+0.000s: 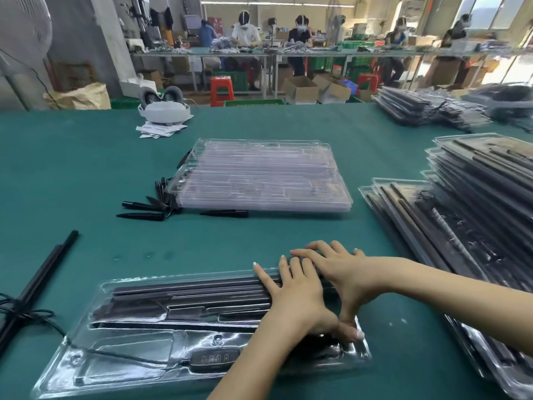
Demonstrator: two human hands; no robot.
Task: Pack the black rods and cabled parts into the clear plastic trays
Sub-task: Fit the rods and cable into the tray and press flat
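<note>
- Near tray [138, 368]: a clear plastic tray lies on the green table [86, 157] directly in front of the person, long axis running left to right.
- Black rods [190, 295]: several lie side by side in the far channels of the near tray, under the fingers of both hands at their right end.
- Left hand [291, 295]: laid flat on the right part of the rods, fingers straight and spread, pressing down; it grips nothing.
- Right hand [331, 269]: fingers extended over the far edge of the tray, partly overlapping the left fingertips; its thumb points down toward the tray's near right compartment. No object is enclosed.
- Cabled part [215, 360]: a dark unit with a thin cable sits in the near channel of the tray, left of the left forearm.
- Empty trays [259, 177]: a clear stack lies farther back at centre, with black spikes [144, 210] loose at its left edge.
- Filled trays [467, 212]: stacked at the right.
- Loose rods [37, 281]: with cable, at the far left edge of the table.
</note>
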